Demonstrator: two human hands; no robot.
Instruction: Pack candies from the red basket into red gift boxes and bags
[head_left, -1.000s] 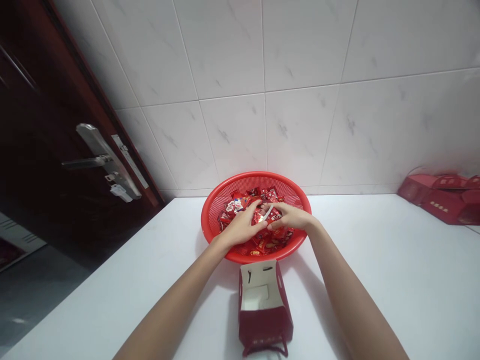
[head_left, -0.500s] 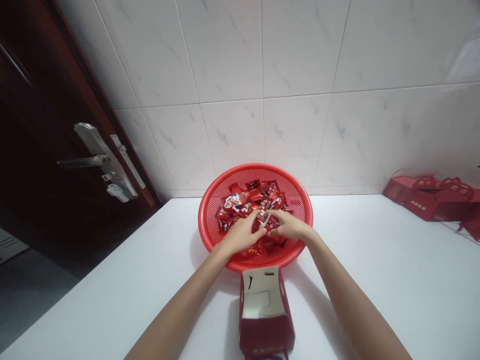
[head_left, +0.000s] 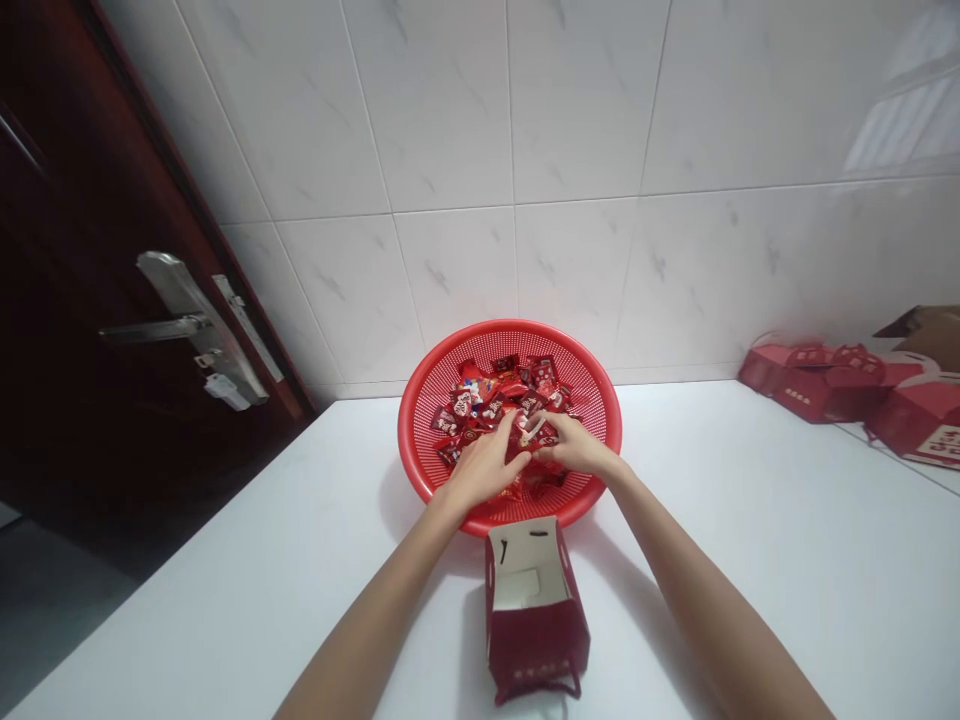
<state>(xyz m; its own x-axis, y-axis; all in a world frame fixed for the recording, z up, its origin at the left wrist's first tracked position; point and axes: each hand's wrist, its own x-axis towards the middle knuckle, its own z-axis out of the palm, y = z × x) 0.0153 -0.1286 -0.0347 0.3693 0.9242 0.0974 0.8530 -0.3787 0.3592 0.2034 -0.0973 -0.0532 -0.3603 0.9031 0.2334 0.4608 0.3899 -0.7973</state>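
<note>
Nearest: dark red box (head_left: 538,640), open, toward the table's (head_left: 300,560) near side, cord handle at its near end, forearms either side. Its back panel overlaps the front of the basket rim in view; can't tell if they touch.

Left hand (head_left: 484,465) and right hand (head_left: 574,445) are just beyond, over the red basket (head_left: 407,445), fingertips close together, both curled in among wrapped packets (head_left: 463,402). Whitish strip (head_left: 534,430) sits between the fingertips; can't tell whether either hand grips it or a packet.

Packets lie loose in a heap inside the basket, which stands near the table's far edge, by the tiled wall (head_left: 450,120).

Progress, as judged: box opening done; no packets visible in the part of its inside that shows; plenty in the basket. Looks early, handling of packets under way, most left.

Farther right along the table's far edge: more red boxes (head_left: 814,385), handles up. Dark door (head_left: 67,330) with keys (head_left: 226,390) off the table's left edge.
</note>
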